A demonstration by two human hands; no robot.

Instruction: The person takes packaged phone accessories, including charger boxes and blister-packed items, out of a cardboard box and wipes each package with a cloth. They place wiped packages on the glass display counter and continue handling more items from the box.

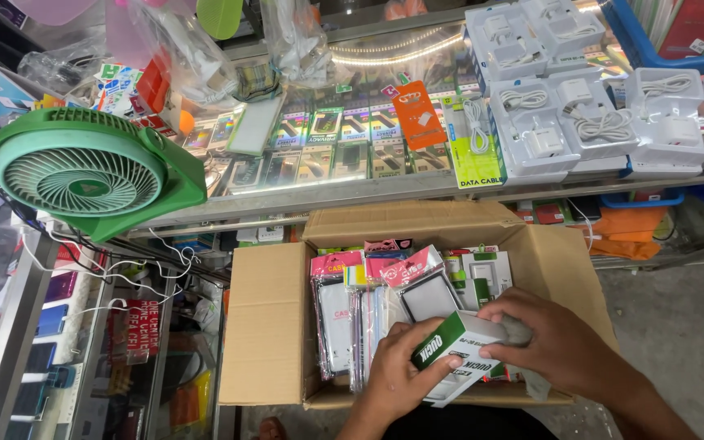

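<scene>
Hands: your left hand (401, 371) and right hand (560, 342) pinch the green-and-white box (458, 354).
Risk: a loose grip could drop it into the cardboard carton (275, 326).

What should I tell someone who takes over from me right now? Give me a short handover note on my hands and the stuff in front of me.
Left hand: grips the near end of a small green and white box.
Right hand: closed over the far end of the same box, held just above the cardboard carton.
Carton: open, flaps out, holding upright packaged phone cases and a few more small boxes.
Around: green fan on the left, glass counter behind with white charger packs.
Done: one box is in hand. Left: the other packs are in the carton.
</scene>
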